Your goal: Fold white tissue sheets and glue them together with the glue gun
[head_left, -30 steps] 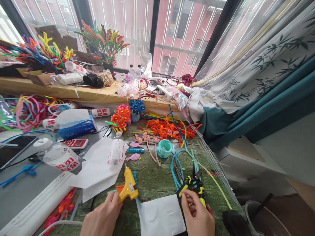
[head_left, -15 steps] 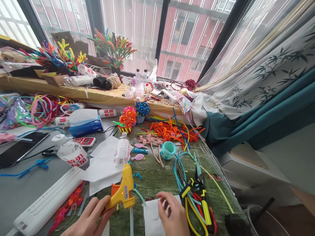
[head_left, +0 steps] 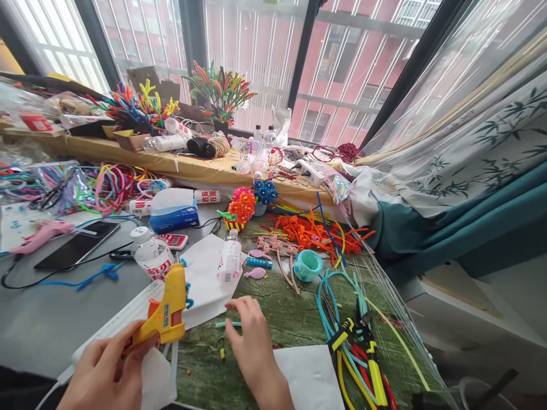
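Note:
My left hand [head_left: 113, 367] is wrapped around the handle of a yellow hot glue gun [head_left: 167, 310], with its clear glue stick [head_left: 174, 364] hanging below. My right hand [head_left: 254, 350] hovers over the green wood-grain mat [head_left: 205, 364], thumb and fingers apart, nothing seen between them. Beside its thumb lies a short light-blue pipe cleaner piece [head_left: 226, 324]. A white paper sheet [head_left: 307, 373] rests to the right of that wrist. Farther back are a turquoise ring-shaped roll [head_left: 308, 265] and a small water bottle [head_left: 229, 259] standing on white paper [head_left: 205, 296].
Pliers with yellow-black handles [head_left: 371, 364] and loops of teal pipe cleaner [head_left: 327, 307] lie at the right. Orange pipe cleaners [head_left: 299, 230] and small flower pots [head_left: 241, 208] stand behind. A pink glue gun [head_left: 43, 234], phone [head_left: 77, 245] and tissue pack [head_left: 174, 216] are at left.
The glue gun in my left hand has moved left. My right hand has moved left off the white sheet toward the light-blue piece. The view has shifted left.

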`<action>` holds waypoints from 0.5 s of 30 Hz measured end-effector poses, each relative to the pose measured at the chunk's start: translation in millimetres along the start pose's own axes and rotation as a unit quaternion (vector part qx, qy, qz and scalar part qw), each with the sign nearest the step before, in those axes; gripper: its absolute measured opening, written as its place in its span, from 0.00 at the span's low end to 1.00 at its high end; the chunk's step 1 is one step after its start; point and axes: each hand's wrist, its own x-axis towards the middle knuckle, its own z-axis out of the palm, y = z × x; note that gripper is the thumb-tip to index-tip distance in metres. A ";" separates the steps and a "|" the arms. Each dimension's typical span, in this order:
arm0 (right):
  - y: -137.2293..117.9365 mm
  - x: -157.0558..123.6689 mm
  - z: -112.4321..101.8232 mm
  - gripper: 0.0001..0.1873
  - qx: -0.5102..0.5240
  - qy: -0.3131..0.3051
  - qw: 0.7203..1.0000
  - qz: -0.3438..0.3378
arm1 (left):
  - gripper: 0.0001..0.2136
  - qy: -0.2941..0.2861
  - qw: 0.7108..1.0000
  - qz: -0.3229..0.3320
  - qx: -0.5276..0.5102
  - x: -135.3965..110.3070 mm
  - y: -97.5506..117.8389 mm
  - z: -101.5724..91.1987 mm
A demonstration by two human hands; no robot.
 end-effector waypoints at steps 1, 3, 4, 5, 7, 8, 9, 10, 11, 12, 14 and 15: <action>-3.1 6.0 4.7 0.18 -0.009 -0.006 1.000 -0.011 | 0.13 0.013 1.000 -0.009 -0.004 0.9 3.5 -1.2; -10.8 17.3 15.9 0.22 -0.028 -0.026 0.998 -0.043 | 0.13 0.015 0.999 -0.037 -0.008 2.7 12.9 -4.8; -15.0 22.6 22.2 0.25 -0.041 -0.038 0.997 -0.059 | 0.15 0.001 0.999 -0.053 -0.013 3.5 18.3 -7.1; -19.3 27.4 28.7 0.27 -0.055 -0.049 0.995 -0.073 | 0.16 -0.012 0.997 -0.070 -0.020 4.0 24.1 -9.3; -26.4 35.8 41.0 0.28 -0.082 -0.066 0.991 -0.088 | 0.18 -0.040 0.991 -0.121 -0.045 4.4 35.8 -13.0; -28.7 39.4 45.9 0.25 -0.092 -0.071 0.989 -0.090 | 0.19 -0.048 0.985 -0.151 -0.066 4.4 41.4 -13.9; -29.9 42.7 49.5 0.20 -0.100 -0.074 0.988 -0.090 | 0.19 -0.047 0.978 -0.181 -0.091 4.2 46.5 -13.9; -30.0 45.6 51.7 0.14 -0.105 -0.073 0.988 -0.087 | 0.19 -0.048 0.970 -0.207 -0.118 3.9 51.0 -13.2; -29.0 48.3 52.3 0.08 -0.106 -0.068 0.989 -0.082 | 0.18 -0.052 0.962 -0.227 -0.143 3.6 54.4 -11.7; -27.0 50.8 51.4 0.05 -0.103 -0.058 0.990 -0.074 | 0.18 -0.052 0.956 -0.239 -0.164 3.2 56.9 -9.7; -21.1 55.9 45.7 0.07 -0.089 -0.024 0.994 -0.052 | 0.17 -0.048 0.953 -0.239 -0.177 2.5 58.4 -5.4; -17.6 58.8 41.6 0.08 -0.078 -0.003 0.996 -0.038 | 0.17 -0.042 0.958 -0.229 -0.170 2.2 57.7 -3.5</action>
